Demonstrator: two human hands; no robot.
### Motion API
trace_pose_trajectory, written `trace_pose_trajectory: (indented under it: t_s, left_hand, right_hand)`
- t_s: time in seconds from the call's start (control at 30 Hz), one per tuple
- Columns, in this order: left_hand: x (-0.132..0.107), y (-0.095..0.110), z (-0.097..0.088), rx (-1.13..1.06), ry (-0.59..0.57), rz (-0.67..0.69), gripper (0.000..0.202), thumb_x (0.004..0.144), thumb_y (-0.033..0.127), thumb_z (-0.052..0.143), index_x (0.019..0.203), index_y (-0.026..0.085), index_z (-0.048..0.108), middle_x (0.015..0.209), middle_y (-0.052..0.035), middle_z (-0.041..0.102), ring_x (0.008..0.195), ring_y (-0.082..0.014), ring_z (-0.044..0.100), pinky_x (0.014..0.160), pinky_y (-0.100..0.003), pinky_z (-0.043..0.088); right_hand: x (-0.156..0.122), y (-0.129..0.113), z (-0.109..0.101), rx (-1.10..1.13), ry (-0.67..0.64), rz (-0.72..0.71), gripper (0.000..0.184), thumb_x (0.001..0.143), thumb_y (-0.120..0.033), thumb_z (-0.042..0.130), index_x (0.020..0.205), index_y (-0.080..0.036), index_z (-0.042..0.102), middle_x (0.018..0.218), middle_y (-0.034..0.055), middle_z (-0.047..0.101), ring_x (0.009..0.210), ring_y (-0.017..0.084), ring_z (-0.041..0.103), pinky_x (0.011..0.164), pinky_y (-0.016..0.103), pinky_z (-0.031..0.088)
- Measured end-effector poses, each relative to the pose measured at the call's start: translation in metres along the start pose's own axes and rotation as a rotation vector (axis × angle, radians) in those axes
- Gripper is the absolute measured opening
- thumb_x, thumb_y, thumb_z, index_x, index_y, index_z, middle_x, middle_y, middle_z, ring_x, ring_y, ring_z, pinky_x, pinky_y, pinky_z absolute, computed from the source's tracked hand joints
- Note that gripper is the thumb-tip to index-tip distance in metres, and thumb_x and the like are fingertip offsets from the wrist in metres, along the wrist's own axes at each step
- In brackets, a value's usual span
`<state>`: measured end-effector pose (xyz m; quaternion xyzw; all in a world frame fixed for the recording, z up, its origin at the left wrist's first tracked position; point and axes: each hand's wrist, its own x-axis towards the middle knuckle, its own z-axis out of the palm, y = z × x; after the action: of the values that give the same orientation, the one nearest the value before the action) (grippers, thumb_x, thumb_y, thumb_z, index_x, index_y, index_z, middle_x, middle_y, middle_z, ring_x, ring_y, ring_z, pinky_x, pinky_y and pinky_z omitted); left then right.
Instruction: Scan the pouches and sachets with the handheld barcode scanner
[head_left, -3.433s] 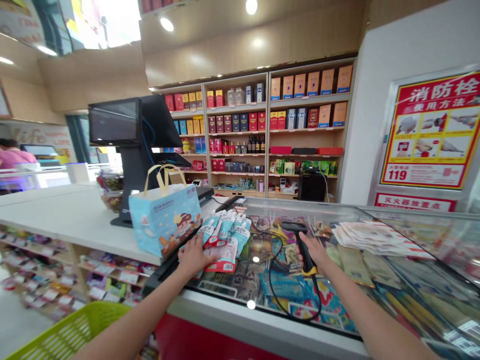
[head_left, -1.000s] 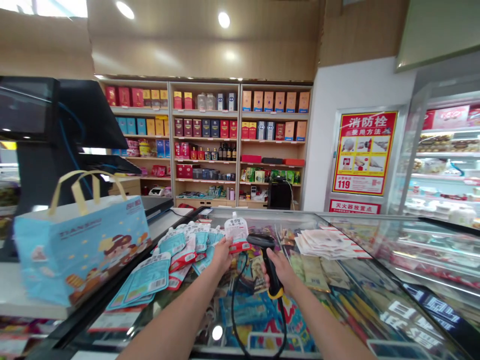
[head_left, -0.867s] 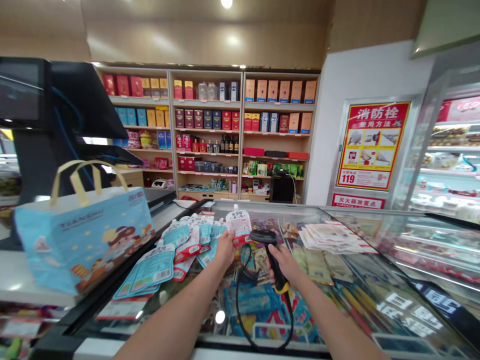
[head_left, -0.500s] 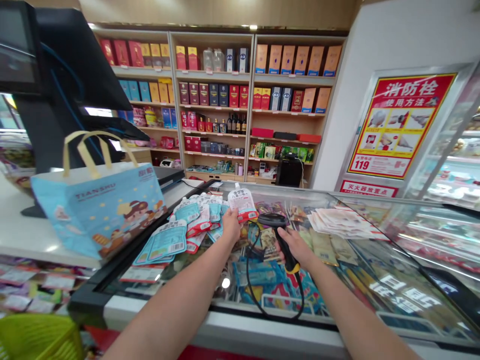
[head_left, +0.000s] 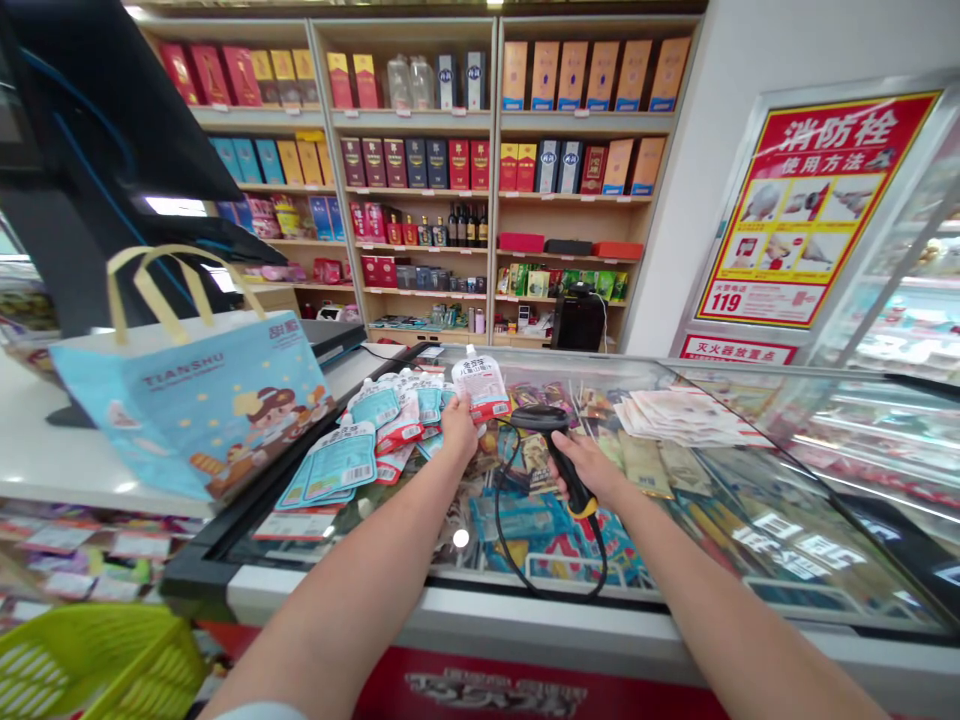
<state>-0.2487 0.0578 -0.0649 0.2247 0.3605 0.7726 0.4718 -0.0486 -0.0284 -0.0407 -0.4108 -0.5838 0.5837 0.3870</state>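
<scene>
L hand (head_left: 459,430) grips a white pouch (head_left: 480,384), R hand (head_left: 589,468) grips a barcode scanner (head_left: 566,462); a snagged cord (head_left: 496,515) could tug the pouch pile (head_left: 341,462) off the glass top (head_left: 712,452).

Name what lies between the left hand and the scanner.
In the head view, the scanner's black cable lies between it and the left hand, which holds a pouch.

A white spout pouch (head_left: 480,385) with a red lower edge stands upright in the left hand (head_left: 459,428), just beside the black corded barcode scanner (head_left: 561,450) gripped in the right hand (head_left: 591,470).
</scene>
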Motion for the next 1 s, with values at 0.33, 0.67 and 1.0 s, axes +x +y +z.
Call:
trace_pose_trajectory:
  t_s: [0.33, 0.67, 1.0]
  left_hand:
    - [-0.002, 0.003, 0.001, -0.014, 0.016, -0.003, 0.006, 0.081, 0.023, 0.056, 0.084, 0.018, 0.058, 0.073, -0.0005, 0.067, 0.064, -0.0136, 0.065, 0.066, -0.030, 0.053]
    - [-0.008, 0.007, 0.004, 0.003, 0.013, -0.012, 0.005, 0.081, 0.022, 0.055, 0.082, 0.017, 0.057, 0.068, 0.0008, 0.066, 0.056, -0.0108, 0.062, 0.060, -0.026, 0.053]
    - [-0.030, 0.006, 0.031, -0.001, -0.043, -0.205, 0.006, 0.077, 0.009, 0.054, 0.079, 0.014, 0.057, 0.062, -0.0002, 0.060, 0.049, -0.0106, 0.058, 0.051, -0.023, 0.052]
  right_hand:
    - [0.005, 0.007, -0.003, 0.016, -0.005, 0.007, 0.036, 0.080, -0.054, 0.049, 0.069, -0.020, 0.049, 0.048, -0.0030, 0.053, 0.034, 0.010, 0.046, 0.034, 0.023, 0.042]
    - [0.006, 0.006, -0.001, 0.035, 0.000, -0.006, 0.036, 0.079, -0.054, 0.051, 0.071, -0.019, 0.047, 0.051, -0.0035, 0.054, 0.034, 0.009, 0.048, 0.033, 0.021, 0.044]
    - [-0.001, -0.011, -0.018, 0.082, 0.108, 0.005, 0.033, 0.082, -0.051, 0.050, 0.073, -0.019, 0.046, 0.047, -0.0044, 0.054, 0.033, 0.009, 0.047, 0.032, 0.020, 0.042]
